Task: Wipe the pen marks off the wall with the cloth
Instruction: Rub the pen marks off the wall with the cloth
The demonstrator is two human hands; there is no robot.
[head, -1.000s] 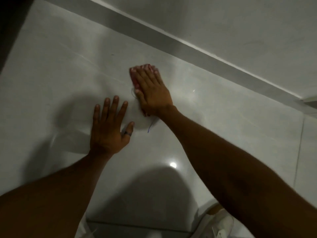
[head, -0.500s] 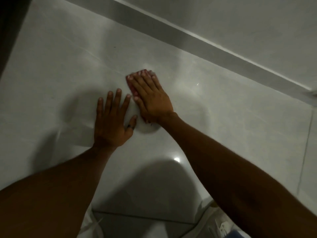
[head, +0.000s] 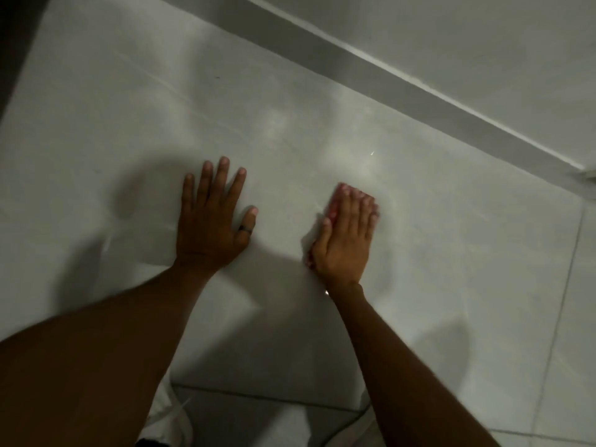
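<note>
My right hand lies flat on a glossy pale grey tiled surface, fingers together, pressing down a pink cloth. Only a thin pink edge of the cloth shows along the hand's left side and by the wrist. My left hand rests flat on the same surface to the left, fingers spread, a dark ring on the thumb, holding nothing. No pen mark is visible around either hand; a tiny dark speck sits far up the tile.
A grey skirting strip runs diagonally across the top, with a pale wall beyond it. Tile joints cross at the right and the bottom. A white shoe shows at the bottom edge. Dark shadow fills the top left corner.
My right hand slid the cloth down and to the right, away from my left hand. The blue pen strokes seen beside the cloth a second ago are no longer visible.
</note>
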